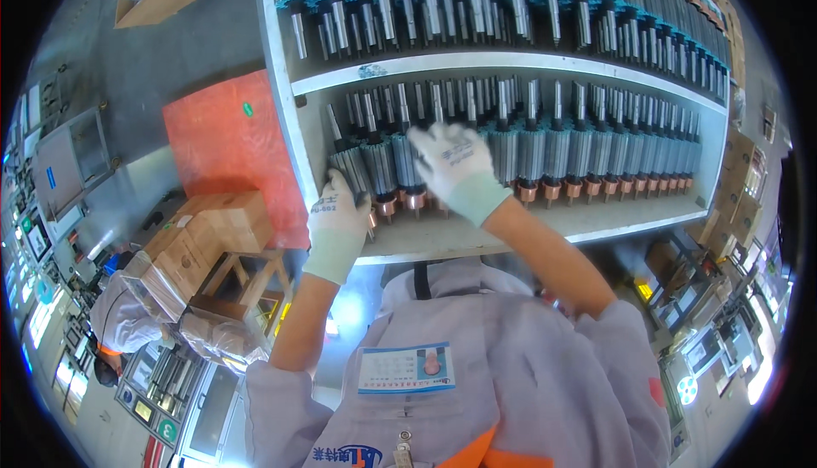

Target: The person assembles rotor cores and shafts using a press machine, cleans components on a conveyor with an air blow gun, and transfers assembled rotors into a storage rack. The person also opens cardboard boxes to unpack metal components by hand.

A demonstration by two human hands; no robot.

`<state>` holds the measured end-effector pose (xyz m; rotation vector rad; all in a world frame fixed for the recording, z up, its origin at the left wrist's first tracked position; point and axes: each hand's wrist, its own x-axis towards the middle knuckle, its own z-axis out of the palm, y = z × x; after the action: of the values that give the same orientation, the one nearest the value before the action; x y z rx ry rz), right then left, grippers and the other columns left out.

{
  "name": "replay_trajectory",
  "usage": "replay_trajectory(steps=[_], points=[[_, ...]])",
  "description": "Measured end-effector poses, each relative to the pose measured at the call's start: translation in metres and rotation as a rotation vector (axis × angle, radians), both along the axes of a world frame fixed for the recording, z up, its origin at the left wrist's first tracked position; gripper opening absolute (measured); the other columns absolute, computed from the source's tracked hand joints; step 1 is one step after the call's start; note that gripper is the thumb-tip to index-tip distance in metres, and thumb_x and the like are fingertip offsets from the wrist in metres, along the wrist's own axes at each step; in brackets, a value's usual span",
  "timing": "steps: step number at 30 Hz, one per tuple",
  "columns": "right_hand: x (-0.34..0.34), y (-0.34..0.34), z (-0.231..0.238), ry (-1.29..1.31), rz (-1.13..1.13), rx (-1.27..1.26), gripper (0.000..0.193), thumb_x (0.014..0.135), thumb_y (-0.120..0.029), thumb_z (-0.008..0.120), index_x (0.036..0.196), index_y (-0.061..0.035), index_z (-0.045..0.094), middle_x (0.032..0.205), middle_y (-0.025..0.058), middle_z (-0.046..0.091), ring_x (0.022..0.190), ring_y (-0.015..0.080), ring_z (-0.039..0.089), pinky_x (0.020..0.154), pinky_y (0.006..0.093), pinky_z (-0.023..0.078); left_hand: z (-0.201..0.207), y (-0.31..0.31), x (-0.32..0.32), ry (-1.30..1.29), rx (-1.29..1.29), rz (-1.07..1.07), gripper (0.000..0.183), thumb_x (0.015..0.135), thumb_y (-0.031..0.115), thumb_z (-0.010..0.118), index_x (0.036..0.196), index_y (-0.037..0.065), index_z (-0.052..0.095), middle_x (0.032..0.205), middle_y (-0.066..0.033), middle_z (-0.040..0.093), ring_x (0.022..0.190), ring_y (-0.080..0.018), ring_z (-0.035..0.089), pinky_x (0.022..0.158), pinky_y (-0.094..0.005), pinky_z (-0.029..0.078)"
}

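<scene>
Motor armatures [556,155] with ribbed grey cores, steel shafts and copper ends stand in close rows on the lower shelf [511,225] of a white rack. My left hand [337,217], in a white glove with a pale green cuff, is closed around the lower part of the leftmost armature [347,162], which leans slightly. My right hand [455,157], gloved alike, reaches over the front row, its fingers beside an armature [406,162] a little further right. Motion blurs those fingers, and the palm side is hidden, so its grip cannot be made out.
An upper shelf [511,61] holds more armatures with teal ends. Left of the rack lie a red board [230,140] and cardboard boxes [204,234] on a wooden frame. Another person [128,311] is at the far left, near machines.
</scene>
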<state>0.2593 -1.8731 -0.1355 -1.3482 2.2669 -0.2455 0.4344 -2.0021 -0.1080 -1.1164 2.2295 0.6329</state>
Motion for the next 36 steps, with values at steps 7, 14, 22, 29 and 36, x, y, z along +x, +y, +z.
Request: replay_trajectory(steps=[7,14,22,29,36], points=[[0.007,-0.011,-0.02,0.037,0.089,-0.026,0.045,0.086,-0.032,0.069,0.126,-0.0144,0.061,0.108,0.0068,0.058,0.105,0.0253,0.055,0.102,0.0473,0.036,0.003,0.021,0.006,0.158,-0.08,0.065,0.055,0.089,0.017,0.066,0.137,0.0,0.048,0.139,-0.0263,0.052,0.113,-0.0432,0.062,0.09,-0.0472,0.052],[-0.009,-0.024,-0.007,-0.081,0.124,0.034,0.045,0.088,-0.03,0.066,0.131,-0.0166,0.058,0.11,0.0067,0.057,0.11,0.0256,0.055,0.102,0.0442,0.038,-0.009,0.052,0.03,0.3,0.012,-0.03,0.042,0.085,0.01,0.065,0.127,0.004,0.06,0.137,-0.0213,0.054,0.128,-0.0422,0.051,0.107,-0.0476,0.043],[-0.008,-0.022,-0.03,-0.13,0.058,-0.231,0.031,0.09,-0.016,0.061,0.12,-0.0115,0.065,0.102,0.0103,0.065,0.094,0.0276,0.064,0.086,0.0415,0.048,-0.007,-0.022,-0.038,0.524,-0.069,-0.165,0.051,0.086,0.001,0.057,0.137,0.008,0.055,0.137,-0.0186,0.056,0.122,-0.0395,0.056,0.103,-0.0458,0.045],[-0.054,0.098,0.038,-0.452,-0.425,-0.562,0.03,0.093,-0.003,0.059,0.122,-0.0005,0.064,0.111,0.0199,0.067,0.101,0.0366,0.065,0.089,0.0394,0.052,-0.018,-0.011,-0.053,0.208,-0.063,-0.425,0.061,0.078,0.0,0.053,0.135,0.021,0.06,0.129,-0.0163,0.059,0.121,-0.0399,0.055,0.102,-0.0516,0.044],[-0.05,0.347,0.07,-0.341,-0.886,-0.732,0.028,0.094,-0.007,0.06,0.121,-0.0025,0.065,0.109,0.0189,0.068,0.103,0.0337,0.067,0.092,0.0391,0.053,0.011,0.051,-0.115,0.728,-0.055,-0.088,0.053,0.094,0.008,0.061,0.144,-0.002,0.047,0.145,-0.0231,0.052,0.134,-0.0341,0.05,0.114,-0.0422,0.037]])
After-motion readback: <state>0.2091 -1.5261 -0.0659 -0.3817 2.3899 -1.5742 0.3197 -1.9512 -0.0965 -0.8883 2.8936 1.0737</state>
